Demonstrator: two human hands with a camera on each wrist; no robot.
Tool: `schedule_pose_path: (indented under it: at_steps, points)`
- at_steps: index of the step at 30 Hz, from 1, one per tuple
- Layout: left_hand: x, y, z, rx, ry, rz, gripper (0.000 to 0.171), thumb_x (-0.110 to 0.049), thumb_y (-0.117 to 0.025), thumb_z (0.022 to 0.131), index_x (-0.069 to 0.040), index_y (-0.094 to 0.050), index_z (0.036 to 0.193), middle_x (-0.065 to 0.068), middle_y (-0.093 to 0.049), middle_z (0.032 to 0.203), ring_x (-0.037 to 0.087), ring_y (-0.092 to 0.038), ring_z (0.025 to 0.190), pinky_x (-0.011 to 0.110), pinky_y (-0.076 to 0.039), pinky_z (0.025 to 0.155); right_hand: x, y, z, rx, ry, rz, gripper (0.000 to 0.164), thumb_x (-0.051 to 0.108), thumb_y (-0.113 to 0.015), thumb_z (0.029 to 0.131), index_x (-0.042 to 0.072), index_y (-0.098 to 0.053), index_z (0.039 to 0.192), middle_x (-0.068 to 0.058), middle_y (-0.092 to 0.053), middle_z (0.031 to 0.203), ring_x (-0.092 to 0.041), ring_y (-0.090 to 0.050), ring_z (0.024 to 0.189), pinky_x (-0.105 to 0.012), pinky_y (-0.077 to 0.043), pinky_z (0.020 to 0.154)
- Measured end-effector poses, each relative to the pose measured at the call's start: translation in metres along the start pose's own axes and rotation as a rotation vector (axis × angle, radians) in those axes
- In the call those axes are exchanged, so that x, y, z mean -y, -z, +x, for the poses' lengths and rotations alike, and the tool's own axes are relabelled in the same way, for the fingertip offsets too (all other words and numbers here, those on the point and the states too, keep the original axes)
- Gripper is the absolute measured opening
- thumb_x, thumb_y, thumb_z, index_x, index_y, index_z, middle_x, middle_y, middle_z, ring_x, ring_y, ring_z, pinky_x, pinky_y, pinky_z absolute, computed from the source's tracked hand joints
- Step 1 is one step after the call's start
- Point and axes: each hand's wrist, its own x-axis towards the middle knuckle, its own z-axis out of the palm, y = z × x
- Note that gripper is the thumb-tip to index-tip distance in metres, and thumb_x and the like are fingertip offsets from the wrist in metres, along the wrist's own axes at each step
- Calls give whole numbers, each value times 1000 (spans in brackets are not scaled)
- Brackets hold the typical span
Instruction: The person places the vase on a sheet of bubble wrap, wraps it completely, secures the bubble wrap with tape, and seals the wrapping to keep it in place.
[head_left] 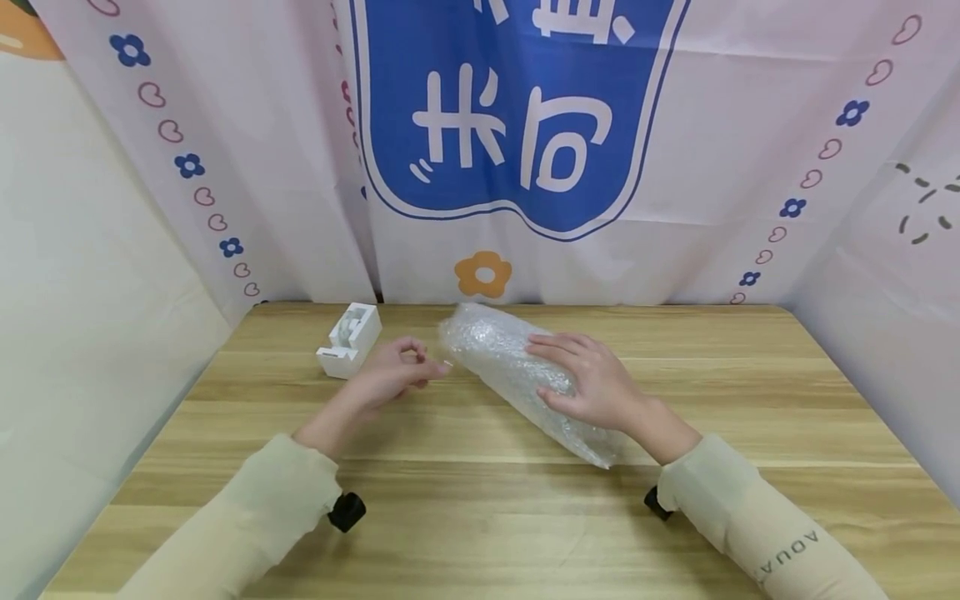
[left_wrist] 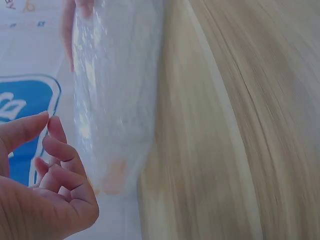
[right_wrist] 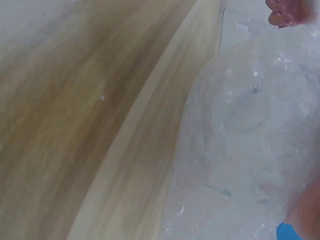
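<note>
A bundle of bubble wrap [head_left: 517,375] lies slantwise on the wooden table. My right hand [head_left: 592,383] rests on its right part, fingers spread over the plastic and thumb apart. Just left of the bundle's far end, my left hand [head_left: 393,367] pinches a tiny whitish strip, like clear tape, between thumb and index finger. Its other fingers are curled, as the left wrist view shows. Behind that hand stands a white tape dispenser [head_left: 360,333]. Through the wrap [left_wrist: 117,100] a faint orange patch shows near one end; the contents are otherwise hidden.
The wooden table [head_left: 465,533] reaches back to a printed cloth [head_left: 690,258] with a blue sign and flowers. Pale side walls [head_left: 90,250] flank it. Black wrist cameras hang under both sleeves [head_left: 285,492].
</note>
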Motion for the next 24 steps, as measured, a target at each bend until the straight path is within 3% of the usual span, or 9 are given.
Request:
schedule_pose_path:
  at_steps: [6,14,19,24]
  points:
    - [-10,-26,4,79,-25,-83,28,-13,-71,79,-13,-43,86,-6,-52,66,12,-49,68,21,-29,50,-1,2,-2,2,-12,-7,66,43,-57,84,16,-39,142,-1,-44,140,-31,-43,122,-56,-34,97]
    - [-20,-69,12,160,-66,-190,26,-11,-69,81,-14,-43,84,-4,-60,73,10,-47,65,23,-28,51,-4,3,-2,3,-33,31,95,45,-59,84,10,1,149,1,-34,146,-32,-43,123,-54,-35,97]
    - [-18,-86,20,154,-63,-182,26,-14,-69,82,-14,-44,82,-1,-68,82,11,-47,65,23,-26,51,-4,1,-1,12,-31,36,98,46,-57,84,9,6,149,2,-31,147,-32,-40,125,-55,-34,98]
    - [-16,-94,27,137,-66,-163,26,-15,-70,82,-13,-45,83,1,-68,84,11,-47,64,25,-28,53,-4,1,0,7,-27,34,96,45,-58,84,9,4,149,4,-30,147,-31,-41,125,-55,-34,97]
